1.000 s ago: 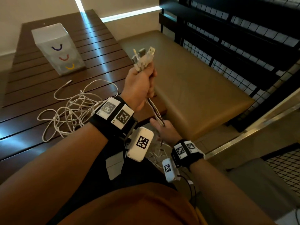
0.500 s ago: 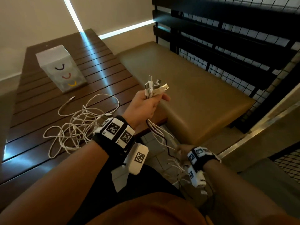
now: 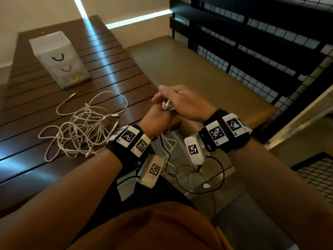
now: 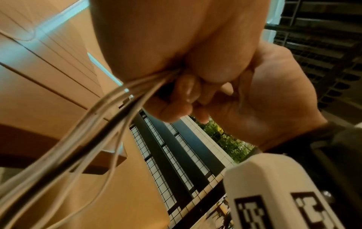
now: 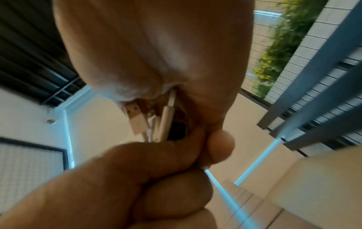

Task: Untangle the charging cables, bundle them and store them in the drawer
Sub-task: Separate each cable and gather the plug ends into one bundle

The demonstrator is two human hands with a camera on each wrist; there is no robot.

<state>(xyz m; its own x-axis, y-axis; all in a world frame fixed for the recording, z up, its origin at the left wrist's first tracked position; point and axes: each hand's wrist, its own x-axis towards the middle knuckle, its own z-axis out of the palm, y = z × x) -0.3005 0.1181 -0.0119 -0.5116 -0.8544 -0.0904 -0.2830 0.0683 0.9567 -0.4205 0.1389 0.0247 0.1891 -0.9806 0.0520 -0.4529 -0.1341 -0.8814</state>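
My left hand (image 3: 157, 117) grips a bundle of white charging cables (image 3: 166, 146) and one black one, just off the table's near right corner. The plug ends (image 3: 166, 105) stick up out of the fist. My right hand (image 3: 185, 103) lies over those plugs with its fingers curled around them; in the right wrist view the USB plugs (image 5: 137, 117) sit under its palm. Below the left fist the cable strands (image 4: 109, 124) hang loose toward the floor. A second tangle of white cables (image 3: 81, 129) lies on the dark slatted table (image 3: 27, 159).
A white drawer box (image 3: 57, 58) with three coloured handles stands at the far left of the table, its drawers shut. A tan cushioned bench (image 3: 198, 73) runs to the right, backed by a black mesh railing (image 3: 261, 42). Wrist-camera leads (image 3: 200, 177) dangle between my arms.
My left hand has come down and nearer with the bundle. My right hand has risen from low on the hanging strands to the plug ends above the left fist.
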